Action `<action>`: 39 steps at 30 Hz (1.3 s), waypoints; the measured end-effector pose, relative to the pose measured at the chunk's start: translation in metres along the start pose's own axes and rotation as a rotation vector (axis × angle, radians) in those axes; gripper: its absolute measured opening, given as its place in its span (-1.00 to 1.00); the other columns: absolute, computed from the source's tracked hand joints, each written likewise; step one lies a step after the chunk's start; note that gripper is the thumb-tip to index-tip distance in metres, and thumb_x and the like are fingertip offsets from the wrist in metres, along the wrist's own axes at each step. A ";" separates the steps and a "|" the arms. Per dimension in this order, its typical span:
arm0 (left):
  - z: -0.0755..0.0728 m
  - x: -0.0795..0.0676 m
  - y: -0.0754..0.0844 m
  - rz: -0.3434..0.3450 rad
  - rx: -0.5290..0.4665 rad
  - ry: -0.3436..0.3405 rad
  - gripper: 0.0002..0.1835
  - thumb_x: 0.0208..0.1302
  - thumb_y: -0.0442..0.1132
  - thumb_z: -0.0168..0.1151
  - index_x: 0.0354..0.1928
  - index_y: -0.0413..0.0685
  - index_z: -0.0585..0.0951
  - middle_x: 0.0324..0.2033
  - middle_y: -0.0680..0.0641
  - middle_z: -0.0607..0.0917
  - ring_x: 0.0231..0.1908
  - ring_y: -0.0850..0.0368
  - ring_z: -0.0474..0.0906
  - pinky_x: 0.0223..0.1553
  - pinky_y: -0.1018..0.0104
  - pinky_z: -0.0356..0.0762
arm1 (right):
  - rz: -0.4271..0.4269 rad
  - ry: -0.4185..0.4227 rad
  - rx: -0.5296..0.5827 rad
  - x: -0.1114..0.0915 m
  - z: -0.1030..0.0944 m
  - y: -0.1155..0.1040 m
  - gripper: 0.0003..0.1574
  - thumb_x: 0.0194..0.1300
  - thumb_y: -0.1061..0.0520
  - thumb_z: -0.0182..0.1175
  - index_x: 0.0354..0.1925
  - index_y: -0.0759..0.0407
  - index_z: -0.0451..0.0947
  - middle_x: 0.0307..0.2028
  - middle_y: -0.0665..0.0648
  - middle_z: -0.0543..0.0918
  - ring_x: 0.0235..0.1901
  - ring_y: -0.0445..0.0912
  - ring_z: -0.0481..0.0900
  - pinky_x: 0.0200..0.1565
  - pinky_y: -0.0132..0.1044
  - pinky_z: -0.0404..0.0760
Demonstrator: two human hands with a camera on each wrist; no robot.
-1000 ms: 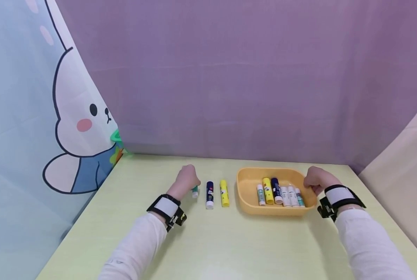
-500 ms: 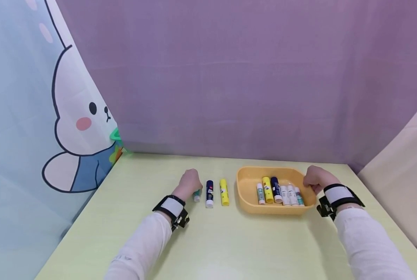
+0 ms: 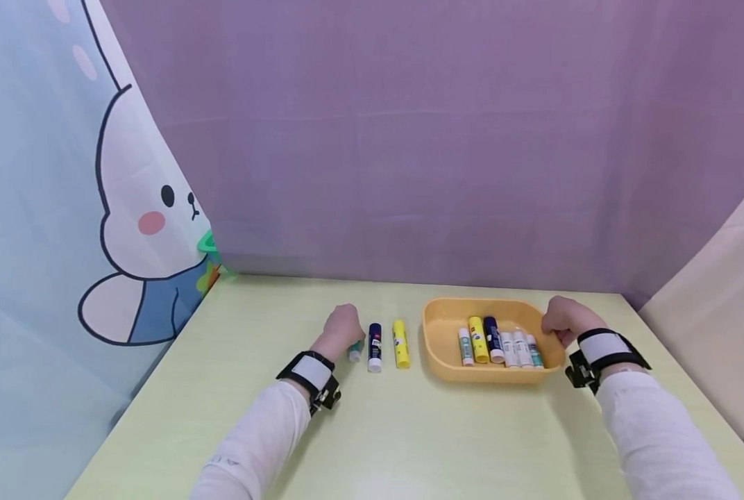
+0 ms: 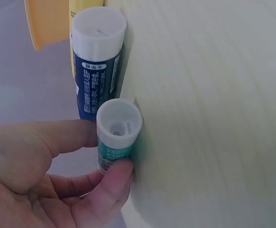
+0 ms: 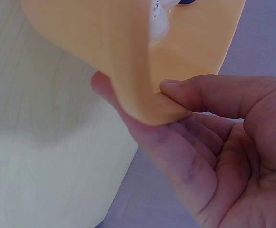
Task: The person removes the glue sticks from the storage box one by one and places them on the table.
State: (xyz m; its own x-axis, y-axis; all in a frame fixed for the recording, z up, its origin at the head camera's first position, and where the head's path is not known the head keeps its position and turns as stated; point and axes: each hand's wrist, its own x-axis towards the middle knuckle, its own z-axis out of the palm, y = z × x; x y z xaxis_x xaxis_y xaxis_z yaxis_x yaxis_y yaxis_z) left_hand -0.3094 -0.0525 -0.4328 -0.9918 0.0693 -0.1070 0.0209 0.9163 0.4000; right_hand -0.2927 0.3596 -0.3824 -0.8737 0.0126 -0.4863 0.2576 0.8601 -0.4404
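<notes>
My left hand [image 3: 342, 329] pinches a small green-and-white glue stick [image 4: 120, 124] between thumb and fingers, low on the table. Just to its right lies a dark blue glue stick [image 3: 375, 347] with a white end, and past that a yellow glue stick [image 3: 400, 344]. On the right, my right hand [image 3: 568, 319] grips the rim of an orange tray [image 3: 441, 312], thumb inside and fingers beneath the wall in the right wrist view. Inside the tray a yellow glue stick [image 3: 478, 340], a dark blue one [image 3: 493, 340] and several smaller white or green ones [image 3: 521, 349] lie in a row.
The pale wooden table [image 3: 372, 437] ends at a purple cloth [image 3: 397, 153] along the back. A light blue curtain [image 3: 28, 278] with a cartoon figure hangs at the left, and a pale cloth [image 3: 722, 278] at the right.
My left hand has moved slightly right and toward me with the small green glue stick, closer to the dark blue one. The right hand and the tray have stayed put.
</notes>
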 end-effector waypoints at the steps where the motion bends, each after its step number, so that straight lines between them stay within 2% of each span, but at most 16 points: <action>1: 0.001 0.000 0.001 -0.001 0.002 -0.005 -0.79 0.02 -0.35 0.36 -0.32 -0.33 0.58 -0.48 -0.13 0.60 -0.58 0.12 0.52 -0.55 0.37 0.51 | 0.001 0.000 -0.002 0.000 0.000 0.000 -0.81 0.01 0.39 0.00 -0.35 0.51 0.45 -0.68 0.05 0.42 -0.71 -0.18 0.46 -0.50 -0.30 0.62; 9: 0.005 0.004 0.005 -0.014 0.025 -0.010 -0.78 0.03 -0.30 0.37 -0.31 -0.28 0.59 -0.43 -0.12 0.61 -0.52 0.11 0.51 -0.47 0.32 0.53 | 0.011 -0.005 0.016 0.000 -0.001 -0.001 -0.80 0.05 0.40 0.01 -0.31 0.53 0.43 -0.64 0.09 0.43 -0.69 -0.16 0.49 -0.47 -0.28 0.64; 16: 0.003 0.004 0.005 -0.020 0.016 -0.025 -0.80 0.05 -0.31 0.35 -0.31 -0.27 0.58 -0.45 -0.11 0.59 -0.53 0.12 0.52 -0.50 0.36 0.51 | 0.003 0.000 0.010 0.000 0.000 0.000 -0.80 0.01 0.40 0.00 -0.34 0.52 0.44 -0.68 0.04 0.39 -0.71 -0.19 0.44 -0.51 -0.31 0.62; 23: -0.002 0.001 0.006 0.004 0.027 -0.044 -0.87 0.10 -0.32 0.30 -0.36 -0.26 0.58 -0.49 -0.09 0.58 -0.56 0.14 0.51 -0.52 0.37 0.49 | -0.001 -0.007 0.016 0.001 0.000 0.001 -0.77 0.00 0.41 -0.02 -0.32 0.55 0.44 -0.65 0.09 0.48 -0.69 -0.17 0.49 -0.48 -0.28 0.64; 26: -0.007 0.000 0.007 0.012 0.040 -0.050 -0.90 0.13 -0.33 0.26 -0.40 -0.24 0.57 -0.53 -0.07 0.55 -0.60 0.16 0.49 -0.56 0.39 0.45 | 0.002 -0.006 0.013 0.001 0.000 0.001 -0.77 0.00 0.41 -0.01 -0.31 0.55 0.44 -0.65 0.10 0.49 -0.68 -0.16 0.51 -0.47 -0.27 0.65; 28: -0.012 0.001 0.009 0.016 0.048 -0.052 -0.88 0.18 -0.30 0.24 -0.36 -0.24 0.57 -0.54 -0.06 0.55 -0.62 0.17 0.47 -0.59 0.40 0.42 | 0.005 -0.004 0.017 0.001 0.000 0.000 -0.77 -0.01 0.41 -0.01 -0.32 0.54 0.44 -0.64 0.10 0.51 -0.67 -0.15 0.53 -0.47 -0.27 0.65; 33: -0.026 0.000 0.017 0.007 0.069 -0.053 -0.65 0.33 -0.11 0.10 -0.05 -0.29 0.51 -0.45 -0.09 0.56 -0.57 0.15 0.46 -0.60 0.39 0.38 | -0.014 0.002 0.017 -0.002 0.000 -0.001 -0.80 -0.03 0.41 -0.02 -0.37 0.52 0.44 -0.66 0.11 0.54 -0.67 -0.14 0.57 -0.49 -0.25 0.65; 34: -0.029 0.000 0.019 0.008 0.077 -0.049 -0.60 0.35 -0.08 0.07 0.01 -0.29 0.49 -0.43 -0.10 0.56 -0.55 0.14 0.46 -0.59 0.39 0.39 | -0.020 0.004 0.016 -0.002 0.000 -0.002 -0.81 -0.03 0.41 -0.02 -0.38 0.52 0.45 -0.66 0.12 0.55 -0.67 -0.13 0.58 -0.50 -0.25 0.65; 37: -0.041 -0.004 0.032 0.032 0.114 -0.022 -0.53 0.37 0.04 0.02 0.00 -0.25 0.51 -0.36 -0.12 0.60 -0.46 0.09 0.53 -0.49 0.32 0.48 | -0.028 0.002 0.018 -0.004 -0.001 -0.003 -0.80 -0.03 0.41 -0.03 -0.38 0.54 0.44 -0.64 0.14 0.57 -0.66 -0.12 0.60 -0.49 -0.23 0.66; 39: -0.049 -0.006 0.042 0.058 0.151 -0.005 -0.47 0.37 0.13 -0.02 0.02 -0.23 0.53 -0.25 -0.14 0.64 -0.32 0.03 0.60 -0.31 0.20 0.56 | -0.029 -0.001 0.020 -0.004 -0.001 -0.003 -0.80 -0.02 0.42 -0.02 -0.36 0.55 0.44 -0.62 0.15 0.58 -0.65 -0.11 0.61 -0.48 -0.21 0.66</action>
State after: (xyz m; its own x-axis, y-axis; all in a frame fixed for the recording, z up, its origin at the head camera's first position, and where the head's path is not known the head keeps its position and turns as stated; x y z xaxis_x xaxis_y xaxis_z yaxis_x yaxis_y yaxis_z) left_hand -0.3090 -0.0339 -0.3706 -0.9878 0.1256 -0.0923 0.0973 0.9595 0.2645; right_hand -0.2899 0.3576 -0.3784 -0.8805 -0.0124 -0.4738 0.2406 0.8496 -0.4693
